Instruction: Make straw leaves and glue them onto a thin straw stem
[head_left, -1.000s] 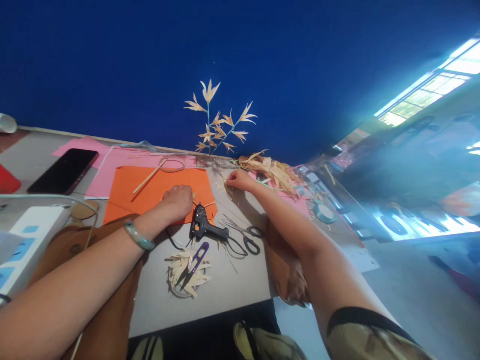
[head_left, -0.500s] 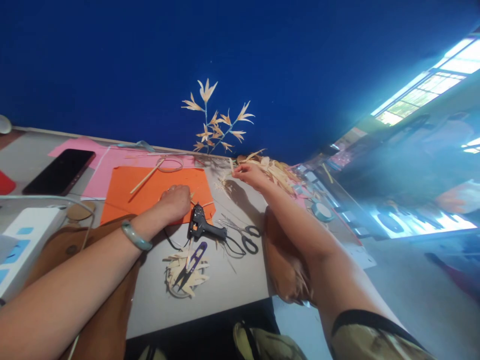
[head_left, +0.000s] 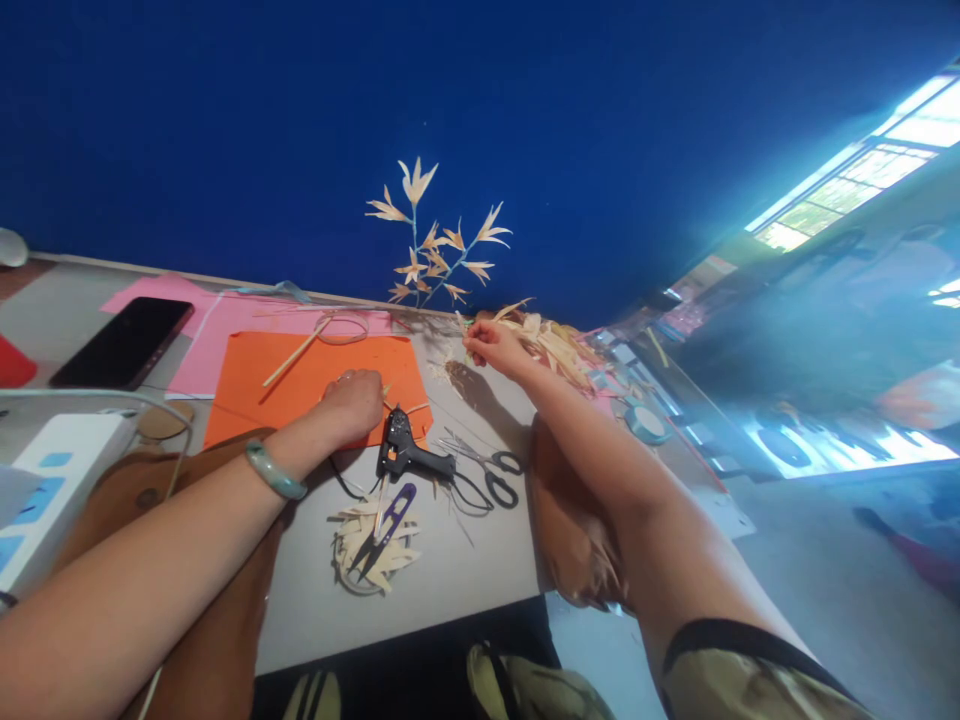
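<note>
My left hand (head_left: 354, 401) rests closed on the orange paper sheet (head_left: 300, 372), pinching thin straw strips whose ends stick out to the right. My right hand (head_left: 489, 344) is raised a little at the table's far side, fingers pinched on a small bunch of dried straw leaves, beside the heap of dried husk (head_left: 551, 343). A black glue gun (head_left: 409, 457) lies just right of my left hand. Scissors (head_left: 487, 472) and purple thread snips (head_left: 384, 530) lie near it, the snips on a pile of cut straw pieces.
A straw-leaf branch (head_left: 435, 240) stands against the blue wall. Pink paper (head_left: 225, 325), a black phone (head_left: 124, 342), a white power strip (head_left: 56, 470), a tape roll (head_left: 645, 424) and a brown bag (head_left: 187, 560) lie around. The table edge runs near my lap.
My right hand rose from the tabletop and moved back and right toward the husk heap, taking straw leaves with it. My left hand stayed in place.
</note>
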